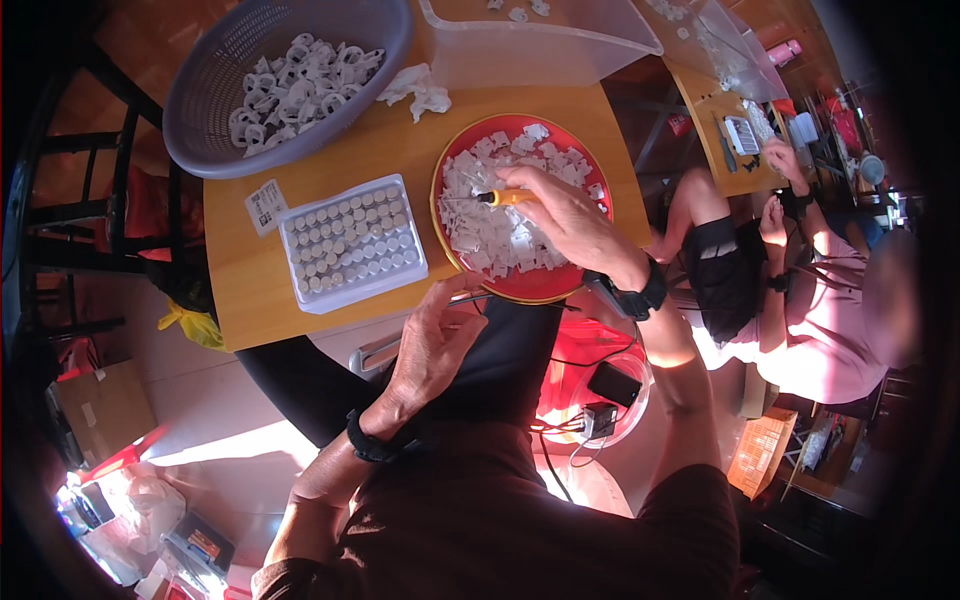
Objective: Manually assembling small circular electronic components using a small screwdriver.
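Note:
My right hand (565,215) is closed around the yellow and black handle of a screwdriver (508,198); its thin shaft points left. Below it is a round red tray (590,155) with a yellow rim, heaped with small white plastic pieces (505,240). Beside the tray's near left rim is my left hand (435,345), thumb and fingers apart. I make out nothing held in it, though the fingertips partly overlap the rim. Left of the tray lies a white box (420,270) holding rows of small round whitish pieces (350,235).
A grey perforated basket (190,130) of white ring-shaped parts stands at the far left, by crumpled tissue (418,92) and a label (265,207). A clear bin (540,55) stands behind. Below right, a tub (640,400) holds a phone (614,384) and cables. Another person (800,300) sits right.

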A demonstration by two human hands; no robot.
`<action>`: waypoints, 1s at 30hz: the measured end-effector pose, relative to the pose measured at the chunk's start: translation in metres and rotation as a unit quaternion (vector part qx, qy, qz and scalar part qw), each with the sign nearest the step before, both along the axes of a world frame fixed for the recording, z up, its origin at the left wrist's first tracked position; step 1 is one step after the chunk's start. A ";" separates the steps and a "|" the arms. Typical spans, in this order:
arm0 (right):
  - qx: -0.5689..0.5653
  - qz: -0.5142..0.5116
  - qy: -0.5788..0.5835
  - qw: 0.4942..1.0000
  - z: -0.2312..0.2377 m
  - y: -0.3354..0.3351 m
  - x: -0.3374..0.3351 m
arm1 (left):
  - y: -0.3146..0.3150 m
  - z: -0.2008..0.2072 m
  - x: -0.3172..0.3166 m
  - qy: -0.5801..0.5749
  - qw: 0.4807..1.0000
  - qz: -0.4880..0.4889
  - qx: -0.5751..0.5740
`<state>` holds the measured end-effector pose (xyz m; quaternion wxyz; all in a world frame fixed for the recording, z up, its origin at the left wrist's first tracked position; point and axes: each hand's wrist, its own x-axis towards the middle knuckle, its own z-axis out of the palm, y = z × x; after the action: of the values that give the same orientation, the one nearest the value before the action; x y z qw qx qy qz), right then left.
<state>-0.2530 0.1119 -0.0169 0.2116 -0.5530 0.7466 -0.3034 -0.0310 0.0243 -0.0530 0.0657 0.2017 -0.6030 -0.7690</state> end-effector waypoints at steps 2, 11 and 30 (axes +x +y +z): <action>-0.045 -0.028 0.007 0.999 0.006 0.003 -0.006 | 0.000 0.002 0.000 -0.002 1.000 0.000 0.002; -0.014 -0.083 0.072 0.994 -0.018 0.021 -0.055 | -0.001 0.000 -0.001 0.009 1.000 -0.008 0.005; 0.021 -0.239 0.233 0.943 0.017 0.083 -0.042 | -0.001 -0.005 0.003 0.034 0.999 -0.021 -0.027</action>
<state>-0.2955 0.1950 0.0004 -0.0347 -0.4091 0.8914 -0.1918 -0.0281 0.0229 -0.0581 0.0754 0.1613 -0.6252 -0.7599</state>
